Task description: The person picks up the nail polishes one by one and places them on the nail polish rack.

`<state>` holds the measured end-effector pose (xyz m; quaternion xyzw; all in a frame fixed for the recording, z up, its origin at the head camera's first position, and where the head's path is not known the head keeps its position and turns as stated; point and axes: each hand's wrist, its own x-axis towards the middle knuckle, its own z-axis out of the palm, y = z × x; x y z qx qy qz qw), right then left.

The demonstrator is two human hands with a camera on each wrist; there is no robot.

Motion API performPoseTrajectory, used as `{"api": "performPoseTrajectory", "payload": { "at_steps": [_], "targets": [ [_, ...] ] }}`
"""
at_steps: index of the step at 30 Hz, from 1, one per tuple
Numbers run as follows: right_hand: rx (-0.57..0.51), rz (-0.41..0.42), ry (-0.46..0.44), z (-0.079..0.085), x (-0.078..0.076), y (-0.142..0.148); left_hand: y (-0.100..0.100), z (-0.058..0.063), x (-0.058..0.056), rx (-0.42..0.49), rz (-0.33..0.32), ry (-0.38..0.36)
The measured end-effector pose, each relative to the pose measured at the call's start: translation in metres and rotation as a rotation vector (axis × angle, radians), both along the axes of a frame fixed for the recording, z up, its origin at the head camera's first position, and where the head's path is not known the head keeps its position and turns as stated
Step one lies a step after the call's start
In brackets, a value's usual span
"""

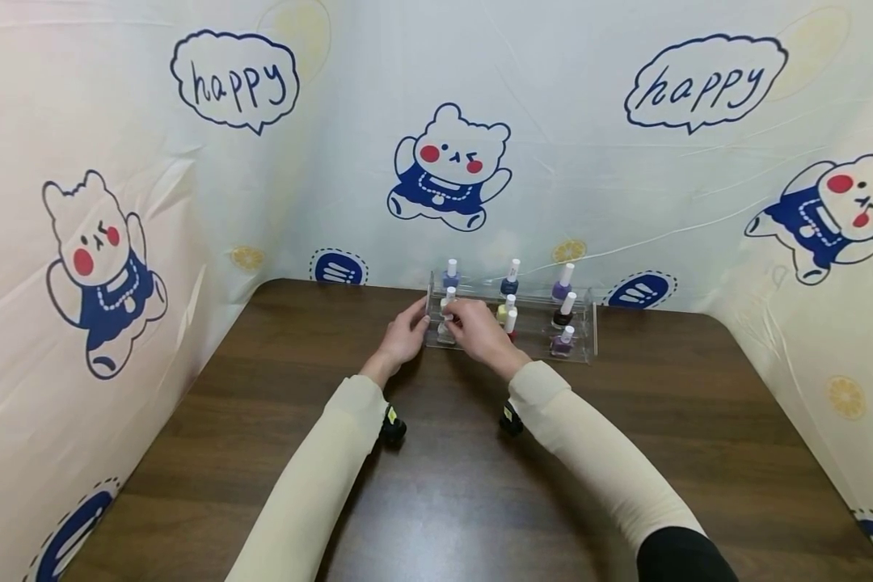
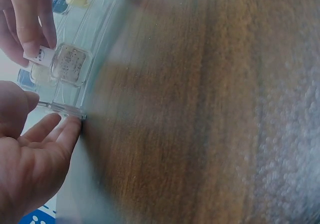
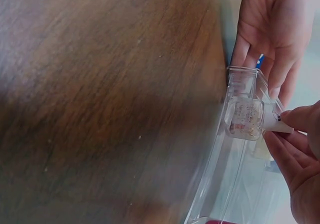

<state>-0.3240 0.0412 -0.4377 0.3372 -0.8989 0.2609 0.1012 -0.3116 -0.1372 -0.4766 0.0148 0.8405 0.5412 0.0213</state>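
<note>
A clear stepped display rack (image 1: pixel 534 349) stands near the back of the table. My right hand (image 1: pixel 482 331) pinches the white cap of a clear, glitter-flecked nail polish bottle (image 3: pixel 245 118) between thumb and fingers. That bottle is upright at the left end of the rack's front step, as both wrist views show. My left hand (image 1: pixel 402 335) grips the rack's left side panel (image 2: pixel 62 109), thumb on one face and fingers against the other. Right behind the glitter bottle is a pale nail polish bottle (image 1: pixel 449 296), partly hidden by my right hand.
Other white-capped bottles stand on the rack: blue (image 1: pixel 509 284), purple (image 1: pixel 562 287) and a dark one (image 1: pixel 563 314) further back, with yellow (image 1: pixel 502 311), red and a violet bottle (image 1: pixel 563 343) nearer. A printed cloth (image 1: pixel 589 186) hangs close behind the table (image 1: pixel 436 485).
</note>
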Motion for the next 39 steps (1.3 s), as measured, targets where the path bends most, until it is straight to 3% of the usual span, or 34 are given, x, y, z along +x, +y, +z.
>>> {"api": "performPoseTrajectory", "payload": {
  "at_steps": [23, 33, 39],
  "targets": [
    [0.013, -0.025, -0.054, 0.006, 0.005, 0.01, 0.006, 0.003, -0.001, -0.036, -0.012, 0.043],
    [0.075, -0.054, -0.075, 0.011, 0.025, 0.023, 0.007, 0.002, 0.0, -0.013, 0.03, 0.048],
    [0.103, -0.026, -0.084, 0.014, 0.04, 0.031, 0.007, 0.006, 0.001, -0.092, 0.041, 0.087]
  ]
}}
